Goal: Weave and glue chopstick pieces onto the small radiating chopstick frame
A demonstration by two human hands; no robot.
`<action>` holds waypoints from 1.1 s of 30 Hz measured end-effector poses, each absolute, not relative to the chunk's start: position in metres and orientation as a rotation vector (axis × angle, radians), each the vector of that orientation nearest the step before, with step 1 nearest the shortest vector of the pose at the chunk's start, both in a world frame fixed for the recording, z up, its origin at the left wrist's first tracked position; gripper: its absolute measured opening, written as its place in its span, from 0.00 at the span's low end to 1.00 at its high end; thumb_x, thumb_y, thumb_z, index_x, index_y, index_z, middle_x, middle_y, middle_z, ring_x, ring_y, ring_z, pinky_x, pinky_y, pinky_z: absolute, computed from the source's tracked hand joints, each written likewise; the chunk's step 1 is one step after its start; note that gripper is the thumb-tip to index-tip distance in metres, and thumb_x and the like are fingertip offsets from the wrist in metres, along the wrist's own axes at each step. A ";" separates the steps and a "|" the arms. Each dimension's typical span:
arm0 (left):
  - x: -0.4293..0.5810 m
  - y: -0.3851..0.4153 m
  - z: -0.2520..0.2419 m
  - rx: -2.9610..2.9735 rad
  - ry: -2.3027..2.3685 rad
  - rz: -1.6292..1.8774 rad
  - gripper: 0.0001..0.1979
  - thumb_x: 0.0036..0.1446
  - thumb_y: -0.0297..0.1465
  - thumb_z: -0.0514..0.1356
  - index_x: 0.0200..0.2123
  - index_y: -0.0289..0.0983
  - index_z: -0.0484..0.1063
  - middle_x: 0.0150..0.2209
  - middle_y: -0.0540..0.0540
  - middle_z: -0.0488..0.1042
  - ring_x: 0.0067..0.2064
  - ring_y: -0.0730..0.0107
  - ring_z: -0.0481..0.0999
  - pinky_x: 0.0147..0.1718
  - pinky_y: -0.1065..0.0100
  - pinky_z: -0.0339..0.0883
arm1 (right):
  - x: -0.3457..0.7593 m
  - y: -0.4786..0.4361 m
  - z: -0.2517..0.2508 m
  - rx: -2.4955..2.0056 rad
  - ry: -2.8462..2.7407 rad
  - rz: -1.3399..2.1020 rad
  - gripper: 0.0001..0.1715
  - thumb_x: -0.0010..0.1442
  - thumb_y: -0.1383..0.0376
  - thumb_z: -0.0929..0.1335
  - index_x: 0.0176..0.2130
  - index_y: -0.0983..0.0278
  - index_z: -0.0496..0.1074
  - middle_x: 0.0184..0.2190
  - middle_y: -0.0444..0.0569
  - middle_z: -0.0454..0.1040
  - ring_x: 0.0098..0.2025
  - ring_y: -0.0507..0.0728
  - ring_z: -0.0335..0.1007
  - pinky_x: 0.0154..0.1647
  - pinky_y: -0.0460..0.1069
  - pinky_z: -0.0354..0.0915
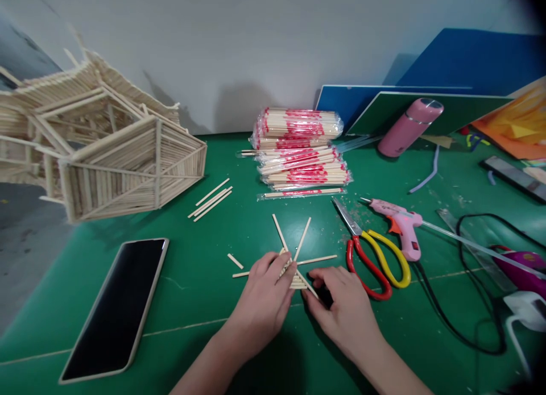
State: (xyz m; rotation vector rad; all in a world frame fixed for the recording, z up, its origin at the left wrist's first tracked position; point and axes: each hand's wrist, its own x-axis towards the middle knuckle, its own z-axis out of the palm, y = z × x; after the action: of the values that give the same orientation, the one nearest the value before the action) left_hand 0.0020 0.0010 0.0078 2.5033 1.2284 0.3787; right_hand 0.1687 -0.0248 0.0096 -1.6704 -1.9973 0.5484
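Two hands fill my near view: the left hand [262, 287] and the right hand [341, 304], both working just left of the scissors [355, 230]. Left one's closed over the hub of a small stick frame [300, 282], thumb and forefinger pinching it. Right one's curled, a narrow gap between thumb and fingers around a stick tip; whether it's gripping, I can't tell from here.

So, what worries me? Uneven pressure from that left palm could skew the sticks if any joint is loose, and I can't see the joints under it. A tug from the right thumb might lever that tip out. And those right knuckles sit close to the scissors' red handle: one careless swing outward could knock it.

Now the frame itself, lying flat on the counter [183, 315], left of the scissors. Nearest arm slants toward me and right, into the right hand. Long axis runs side to side, its right end angled slightly away, aimed at the scissors. Farthest arms splay away in a V, pointing at the wrapped stick packets [301, 162], which lie beyond the scissors and to their left.
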 end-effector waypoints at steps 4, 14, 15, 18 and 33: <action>0.002 0.001 0.010 2.501 1.226 0.363 0.18 0.53 0.25 0.50 0.48 0.32 0.63 0.51 0.39 0.62 0.50 0.56 0.58 0.48 0.51 0.59 | 0.168 -0.028 0.011 -1.695 -2.018 0.537 0.04 0.52 0.66 0.64 0.27 0.63 0.67 0.23 0.44 0.67 0.28 0.54 0.59 0.30 0.48 0.49; 0.001 0.001 0.009 2.490 1.217 0.402 0.18 0.53 0.26 0.51 0.48 0.33 0.63 0.51 0.39 0.62 0.51 0.55 0.58 0.49 0.52 0.58 | 0.164 -0.028 0.013 -1.744 -2.034 0.524 0.07 0.52 0.66 0.64 0.24 0.63 0.67 0.21 0.44 0.66 0.28 0.54 0.59 0.30 0.48 0.49; 0.000 0.001 0.009 2.491 1.211 0.406 0.18 0.53 0.26 0.51 0.48 0.33 0.63 0.51 0.39 0.62 0.51 0.55 0.58 0.49 0.52 0.58 | 0.164 -0.028 0.012 -1.741 -2.030 0.519 0.07 0.52 0.66 0.64 0.24 0.63 0.67 0.21 0.44 0.66 0.28 0.54 0.59 0.30 0.48 0.49; 0.000 0.000 0.010 2.489 1.205 0.423 0.18 0.54 0.26 0.50 0.49 0.33 0.63 0.51 0.39 0.62 0.52 0.56 0.57 0.49 0.53 0.57 | 0.168 -0.031 0.014 -1.727 -2.018 0.507 0.05 0.52 0.67 0.64 0.26 0.62 0.67 0.22 0.44 0.67 0.28 0.54 0.60 0.30 0.48 0.51; -0.001 0.000 0.010 2.494 1.187 0.453 0.18 0.54 0.25 0.50 0.49 0.32 0.63 0.51 0.38 0.61 0.51 0.56 0.56 0.49 0.52 0.57 | 0.192 -0.039 0.024 -1.687 -1.859 0.481 0.07 0.54 0.65 0.63 0.36 0.61 0.67 0.30 0.46 0.69 0.33 0.54 0.64 0.34 0.49 0.60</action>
State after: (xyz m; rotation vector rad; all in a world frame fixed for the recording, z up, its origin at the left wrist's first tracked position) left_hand -0.0009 -0.0002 0.0097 2.4940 1.1875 0.4535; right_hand 0.1917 -0.0385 0.0244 -1.6875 -1.8592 0.4806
